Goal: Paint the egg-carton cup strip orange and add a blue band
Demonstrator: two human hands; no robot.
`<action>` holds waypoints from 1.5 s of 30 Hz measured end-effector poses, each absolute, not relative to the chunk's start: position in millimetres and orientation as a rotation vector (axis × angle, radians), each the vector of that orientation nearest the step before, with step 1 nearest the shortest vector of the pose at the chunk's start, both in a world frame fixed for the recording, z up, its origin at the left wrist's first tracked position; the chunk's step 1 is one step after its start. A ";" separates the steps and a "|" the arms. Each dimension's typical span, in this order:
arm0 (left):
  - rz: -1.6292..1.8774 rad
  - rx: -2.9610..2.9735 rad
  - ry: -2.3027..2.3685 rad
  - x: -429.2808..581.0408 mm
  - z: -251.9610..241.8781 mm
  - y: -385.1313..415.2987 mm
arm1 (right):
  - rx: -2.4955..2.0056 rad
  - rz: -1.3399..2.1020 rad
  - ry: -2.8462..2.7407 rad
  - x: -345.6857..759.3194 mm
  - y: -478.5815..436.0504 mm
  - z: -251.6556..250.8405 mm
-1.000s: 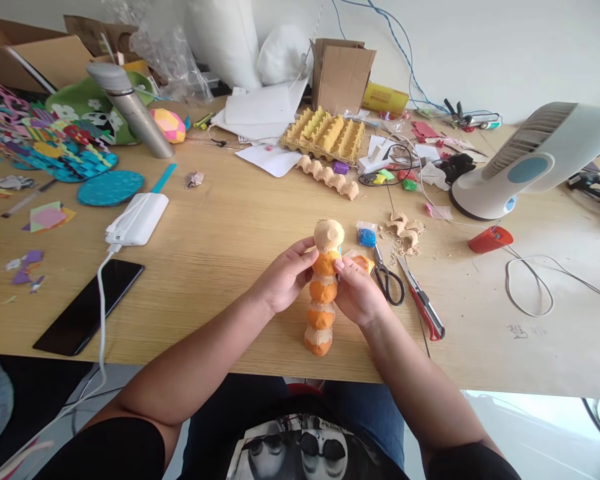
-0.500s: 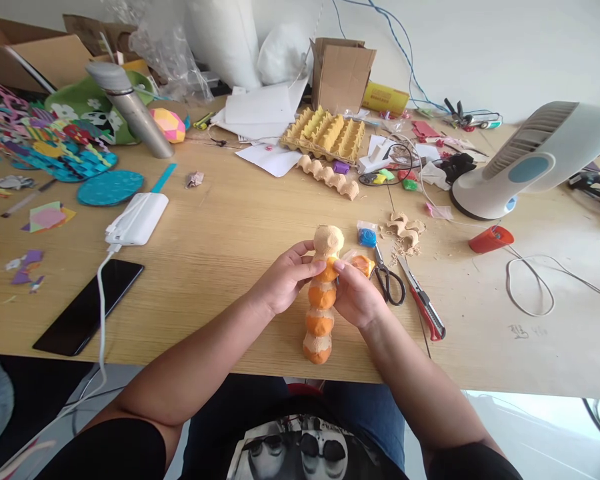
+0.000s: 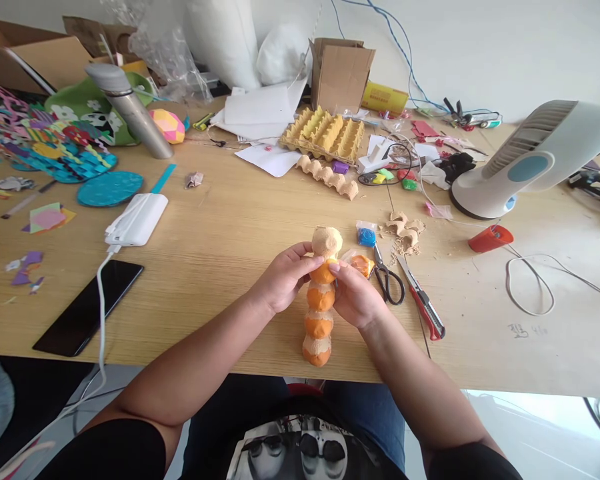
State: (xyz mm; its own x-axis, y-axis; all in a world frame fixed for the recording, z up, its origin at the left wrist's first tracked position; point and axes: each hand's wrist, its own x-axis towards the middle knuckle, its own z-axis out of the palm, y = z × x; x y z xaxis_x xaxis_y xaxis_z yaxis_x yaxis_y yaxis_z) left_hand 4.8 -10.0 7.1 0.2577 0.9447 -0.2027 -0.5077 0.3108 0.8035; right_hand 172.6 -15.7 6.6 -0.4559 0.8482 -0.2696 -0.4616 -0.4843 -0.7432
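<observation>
An egg-carton strip (image 3: 319, 325) of several rounded humps lies lengthwise towards me, near the table's front edge. Orange clay covers part of most humps, while the farthest hump is bare beige. My left hand (image 3: 286, 275) grips the strip from the left, its thumb on the orange of the second hump from the far end. From the other side my right hand (image 3: 354, 293) holds the same hump, thumb pressed on the clay. Just beyond my right hand lies an orange clay packet (image 3: 363, 265), partly hidden, with a blue clay packet (image 3: 367, 236) behind it.
Scissors (image 3: 390, 280) and a red utility knife (image 3: 425, 303) lie right of my hands, near carton scraps (image 3: 405, 230). A yellow egg tray (image 3: 325, 137) sits at the back. A white fan (image 3: 515, 167) stands right; a power bank (image 3: 137, 220) and phone (image 3: 87, 307) lie left.
The strip has shifted very slightly left and towards me. My right thumb has moved a little left on the orange clay; both hands keep their hold.
</observation>
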 end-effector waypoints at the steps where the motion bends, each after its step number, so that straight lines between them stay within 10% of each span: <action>1: 1.101 0.684 0.777 5.3 7.3 -10.2 | -0.809 2.009 -0.764 172.6 -15.9 6.4; 45: 1.062 0.658 0.748 1.5 5.0 -5.0 | -0.798 1.964 -0.709 171.8 -7.8 -2.2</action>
